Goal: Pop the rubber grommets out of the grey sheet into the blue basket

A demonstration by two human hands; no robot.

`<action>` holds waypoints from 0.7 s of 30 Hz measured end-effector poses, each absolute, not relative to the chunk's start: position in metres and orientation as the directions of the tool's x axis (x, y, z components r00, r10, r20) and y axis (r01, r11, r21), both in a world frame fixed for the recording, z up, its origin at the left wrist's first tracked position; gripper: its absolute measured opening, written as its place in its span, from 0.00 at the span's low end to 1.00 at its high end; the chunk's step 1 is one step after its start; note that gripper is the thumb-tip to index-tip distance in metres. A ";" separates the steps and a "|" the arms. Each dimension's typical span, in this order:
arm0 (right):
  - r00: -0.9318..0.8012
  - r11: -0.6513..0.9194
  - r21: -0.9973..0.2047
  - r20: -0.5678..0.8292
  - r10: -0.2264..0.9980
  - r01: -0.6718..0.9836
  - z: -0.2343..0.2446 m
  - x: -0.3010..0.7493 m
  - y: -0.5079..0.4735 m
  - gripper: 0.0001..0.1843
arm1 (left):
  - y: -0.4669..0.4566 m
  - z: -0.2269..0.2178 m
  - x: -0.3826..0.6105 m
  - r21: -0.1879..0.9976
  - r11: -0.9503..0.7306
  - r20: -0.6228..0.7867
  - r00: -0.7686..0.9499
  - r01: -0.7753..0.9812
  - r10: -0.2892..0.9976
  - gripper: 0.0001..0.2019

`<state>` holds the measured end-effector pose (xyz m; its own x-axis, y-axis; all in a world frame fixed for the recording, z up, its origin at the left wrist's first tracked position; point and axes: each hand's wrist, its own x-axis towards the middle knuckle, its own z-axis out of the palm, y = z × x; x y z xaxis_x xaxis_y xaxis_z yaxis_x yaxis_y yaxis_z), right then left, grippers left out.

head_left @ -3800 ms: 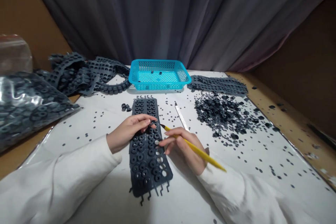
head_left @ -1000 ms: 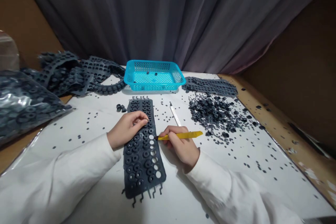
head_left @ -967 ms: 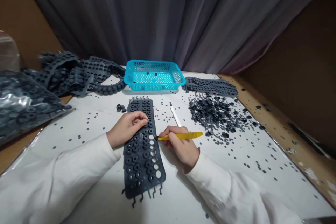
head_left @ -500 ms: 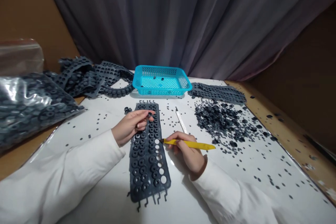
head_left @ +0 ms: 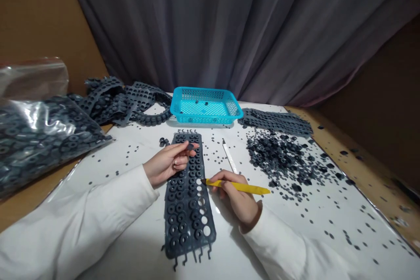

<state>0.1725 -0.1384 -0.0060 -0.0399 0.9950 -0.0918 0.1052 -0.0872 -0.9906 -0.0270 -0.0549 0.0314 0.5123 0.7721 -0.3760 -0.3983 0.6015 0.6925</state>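
A dark rubber sheet (head_left: 189,210) of moulded ring-shaped parts lies lengthwise in front of me, with thin tabs at both ends. Several holes along its right column show white through them. Over its upper half, my left hand (head_left: 170,160) pinches a small black rubber part (head_left: 190,146) between thumb and fingertips. My right hand (head_left: 234,192) grips a yellow pen-like tool (head_left: 247,187) whose dark tip is at the sheet's right edge, beside the uppermost open hole. A few loose black parts (head_left: 163,141) lie left of the sheet's far end.
A blue perforated basket (head_left: 206,119) with a few bits inside stands at the back. Right are a heap of black parts (head_left: 278,153) and stacked sheets (head_left: 275,121). A white pen-like tool (head_left: 229,156) lies nearby. Left are a filled plastic bag (head_left: 49,135) and curled sheets (head_left: 108,100).
The whole view has shifted slightly, so everything appears a little lower and further right. Both hands keep their holds; the small part at my left fingertips shows a little more.
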 end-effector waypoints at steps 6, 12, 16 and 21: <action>-0.038 -0.084 -0.991 -0.089 0.995 0.104 -0.007 0.170 -0.138 0.13 | 0.013 0.065 -0.003 0.901 0.273 -0.163 0.318 -0.337 0.934 0.07; -0.019 -0.089 -0.993 -0.091 0.996 0.081 -0.006 0.169 -0.140 0.12 | 0.115 0.081 0.037 0.953 0.049 -0.012 0.126 -0.300 0.992 0.05; -0.007 -0.112 -0.993 -0.113 0.994 0.036 -0.006 0.168 -0.140 0.12 | 0.123 0.073 0.033 0.965 -0.039 0.076 0.135 -0.261 0.988 0.06; 0.046 -0.100 -0.982 -0.108 0.993 -0.158 -0.006 0.168 -0.135 0.07 | 0.068 0.069 0.010 0.979 -0.116 0.168 0.341 -0.169 0.925 0.09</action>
